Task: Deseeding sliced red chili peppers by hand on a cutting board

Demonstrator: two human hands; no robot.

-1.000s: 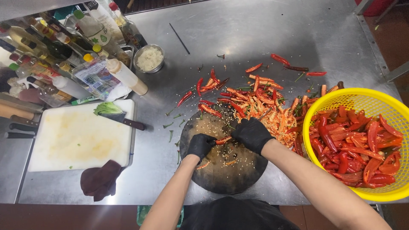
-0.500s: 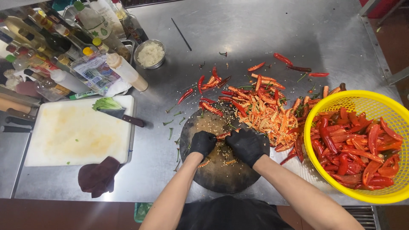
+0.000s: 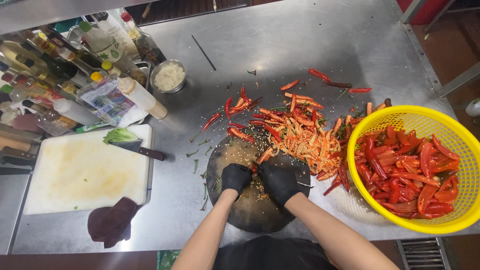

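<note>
**Gloved hands work a chilli on the round board**

Both hands wear black gloves, likely against the chilli's sting. The left hand (image 3: 235,178) is curled shut, pinning a red chilli (image 3: 253,169) on the dark round board (image 3: 250,210) so it cannot roll. The right hand (image 3: 278,182) is closed round a knife (image 3: 303,184), of which only a sliver of blade shows past the glove; it sits just beside the left.

Seeds and trimmings (image 3: 305,140) are heaped at the board's far edge, pushed clear of the cutting spot. The yellow basket (image 3: 395,116) of split chillies stands to the right, within easy reach. Whole chillies (image 3: 235,107) lie scattered beyond. To the left, a white board (image 3: 75,175) with a second knife (image 3: 140,148) and a dark cloth (image 3: 112,222); farthest, a steel bowl (image 3: 169,76) and bottles (image 3: 100,45).
</note>
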